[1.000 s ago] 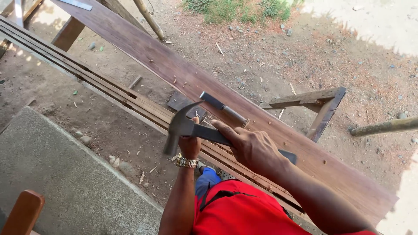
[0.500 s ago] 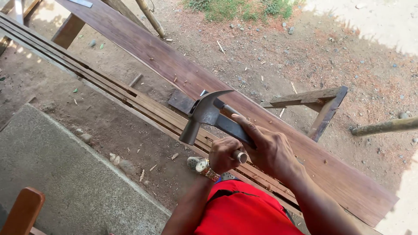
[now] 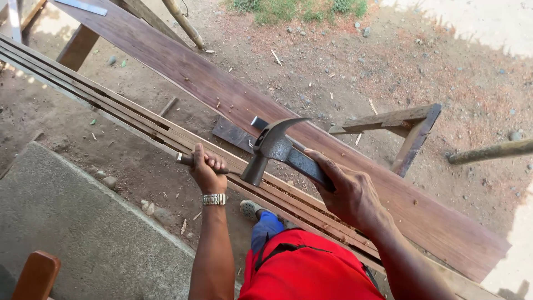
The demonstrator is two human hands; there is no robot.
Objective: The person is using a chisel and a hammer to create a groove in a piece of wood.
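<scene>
The left hand (image 3: 206, 168) is closed tight round a chisel (image 3: 186, 159), which lies low along the thin slats (image 3: 111, 114) just on the near side of the wide plank (image 3: 233, 100); its tip is hidden behind the hammer (image 3: 273, 145), so I cannot tell exactly where it bites. The hammer head hangs right beside that fist, face down toward the chisel's handle end. The right hand (image 3: 347, 191) is wrapped firmly about the hammer's dark shaft, quite close to the head. To strike well, I would judge the chisel should be kept flat and in line with the slats, with the knuckles clear of the struck end. A choked-up grip like this suits short, controlled taps better than a full swing. The plank, beyond the slats, rests on a wooden trestle (image 3: 413, 125) standing on the dirt.
</scene>
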